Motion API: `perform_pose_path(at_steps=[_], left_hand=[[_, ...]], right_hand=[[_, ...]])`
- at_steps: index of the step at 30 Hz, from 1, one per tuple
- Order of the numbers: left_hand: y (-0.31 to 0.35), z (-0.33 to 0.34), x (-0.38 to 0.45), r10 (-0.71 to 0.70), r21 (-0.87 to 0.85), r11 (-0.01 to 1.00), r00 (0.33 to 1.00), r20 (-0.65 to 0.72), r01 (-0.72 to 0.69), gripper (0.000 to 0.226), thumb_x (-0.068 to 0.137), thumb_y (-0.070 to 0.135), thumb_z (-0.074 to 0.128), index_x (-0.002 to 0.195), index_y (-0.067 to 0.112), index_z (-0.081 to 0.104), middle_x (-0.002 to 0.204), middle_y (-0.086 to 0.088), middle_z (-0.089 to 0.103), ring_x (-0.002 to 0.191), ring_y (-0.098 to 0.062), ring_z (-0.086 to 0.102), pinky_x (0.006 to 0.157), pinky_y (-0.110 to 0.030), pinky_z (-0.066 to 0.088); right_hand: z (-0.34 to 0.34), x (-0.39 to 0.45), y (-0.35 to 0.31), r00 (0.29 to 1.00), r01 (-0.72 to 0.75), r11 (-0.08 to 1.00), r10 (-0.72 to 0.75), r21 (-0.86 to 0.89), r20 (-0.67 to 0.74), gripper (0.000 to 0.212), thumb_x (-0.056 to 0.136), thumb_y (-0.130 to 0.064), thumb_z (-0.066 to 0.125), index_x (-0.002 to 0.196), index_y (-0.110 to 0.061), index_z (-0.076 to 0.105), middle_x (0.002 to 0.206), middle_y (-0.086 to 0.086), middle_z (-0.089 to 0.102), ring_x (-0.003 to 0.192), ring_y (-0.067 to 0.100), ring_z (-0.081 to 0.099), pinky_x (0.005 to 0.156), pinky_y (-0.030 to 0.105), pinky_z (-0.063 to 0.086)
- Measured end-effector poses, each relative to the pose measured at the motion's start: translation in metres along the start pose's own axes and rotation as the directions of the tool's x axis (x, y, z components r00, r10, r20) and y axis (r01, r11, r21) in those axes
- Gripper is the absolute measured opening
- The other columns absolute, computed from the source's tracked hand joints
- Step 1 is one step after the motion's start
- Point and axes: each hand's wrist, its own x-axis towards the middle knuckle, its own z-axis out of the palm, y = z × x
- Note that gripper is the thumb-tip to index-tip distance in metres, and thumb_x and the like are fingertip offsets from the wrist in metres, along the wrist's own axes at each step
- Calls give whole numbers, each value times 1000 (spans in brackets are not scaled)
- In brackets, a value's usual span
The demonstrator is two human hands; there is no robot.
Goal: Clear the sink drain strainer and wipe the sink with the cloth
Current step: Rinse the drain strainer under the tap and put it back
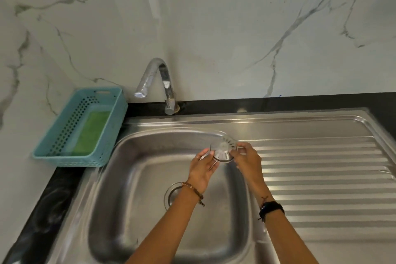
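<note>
Two bare hands over a stainless sink (120, 178), everything else static. Marble-look wall (214, 28) fills the top half, grey veins, meets in a corner behind the tap. Black countertop (42, 210) runs along the left and back edges of the sink. Sink basin is a rounded square, with a ribbed draining board (321, 178) to its right. Open drain hole (171, 196) in the basin floor, partly hidden by the left wrist, with no strainer sitting in it. Teal perforated basket (64, 135) on the counter at back left, against the wall; a green cloth (92, 133) lies flat inside it, apart from both hands. Chrome gooseneck tap (158, 79) behind the basin, spout turned left, no water visible.

Left hand (202, 169) and right hand (248, 162) both raised above the basin's back right corner, holding the drain strainer (222, 151) between them. Strainer is metal, round, tilted so its slotted face points toward the camera. Left fingers (203, 155) extended, tips touching the strainer's left rim. Right fingers (240, 147) curled, pinching the right rim. Beaded bracelet (194, 191) on left wrist, black band (271, 209) on right wrist. Can't tell if debris is in the strainer
</note>
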Motion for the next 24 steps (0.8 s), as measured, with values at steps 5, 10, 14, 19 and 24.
perform_pose_path(at_steps=[5,10,14,19,24], left_hand=[[58,-73,0,45,-60,997,998,-34,-47,37,88,-1,53,124,5,51,67,2,74,60,-5,69,59,-18,57],[99,-119,2,31,-52,998,999,-30,-32,26,87,0,53,112,8,57,66,5,74,61,-4,70,63,-22,57],[111,-128,11,12,-16,1000,999,31,-12,24,86,1,56,108,9,59,70,5,75,65,-5,71,64,-22,55],[113,-126,18,-40,23,999,993,114,38,17,83,2,58,95,13,65,77,1,76,71,-8,72,61,-19,58],[107,-129,24,-81,64,995,992,94,75,17,84,1,58,93,13,65,78,0,75,77,-12,68,66,-21,58]], right_hand=[[85,19,-50,961,273,954,-264,-121,86,36,90,-21,61,124,-11,55,127,8,48,101,13,54,75,5,43],[159,43,-103,855,518,826,-491,-222,169,36,94,-27,53,129,-17,51,120,5,48,97,15,56,77,24,51],[187,53,-105,838,526,736,-534,-426,112,28,96,-18,50,120,-6,56,111,11,55,97,24,57,81,32,53],[189,62,-114,800,586,602,-535,-543,270,19,93,-9,48,109,-4,57,103,14,62,88,30,61,74,34,51],[173,59,-114,806,587,645,-525,-489,275,22,95,-18,50,113,-11,62,105,6,58,85,17,57,76,18,51]])
